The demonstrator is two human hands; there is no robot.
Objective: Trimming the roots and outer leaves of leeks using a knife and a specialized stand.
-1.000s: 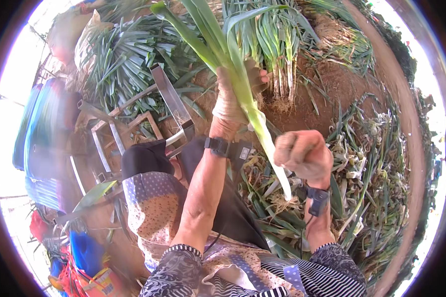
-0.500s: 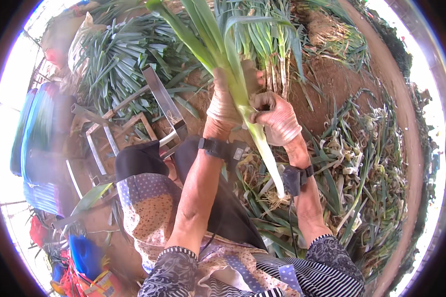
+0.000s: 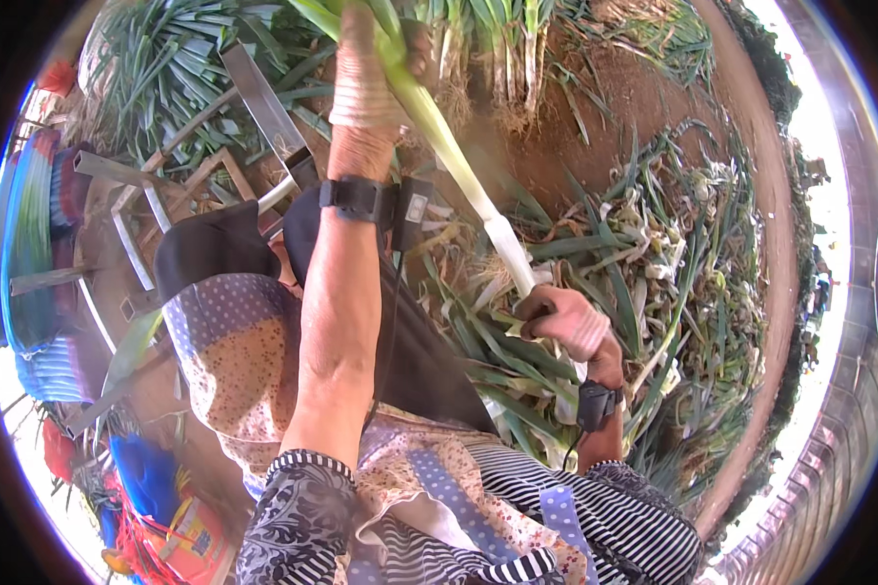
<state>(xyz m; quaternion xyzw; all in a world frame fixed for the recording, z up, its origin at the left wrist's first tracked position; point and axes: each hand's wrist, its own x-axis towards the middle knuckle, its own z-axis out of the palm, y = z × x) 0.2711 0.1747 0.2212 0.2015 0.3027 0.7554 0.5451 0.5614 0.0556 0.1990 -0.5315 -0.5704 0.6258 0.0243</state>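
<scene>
We hold one leek (image 3: 449,151) slantwise above the ground, its green leaves at the far end and its white shank coming nearer and to the right. Our left hand (image 3: 363,78) is clamped round the stalk at the far end, where the green begins, some of its fingers hidden behind the plant. Our right hand (image 3: 568,320) is curled at the near, white end, fingers folded together; we cannot tell whether they grip the shank itself, its roots or only a loose outer layer.

To the right lies a heap of leaf trimmings (image 3: 698,253), and at the far side a bunch of rooted leeks (image 3: 502,63). On the left is a metal frame (image 3: 263,102).

We judge that a hard tug with the right hand could snap the slender shank, since our grips sit well apart and leave its middle unsupported. A slack left grip might let the stalk slip, and squeezing too hard could bruise it. If dropped, it would probably land among the trimmings and pick up dirt.
</scene>
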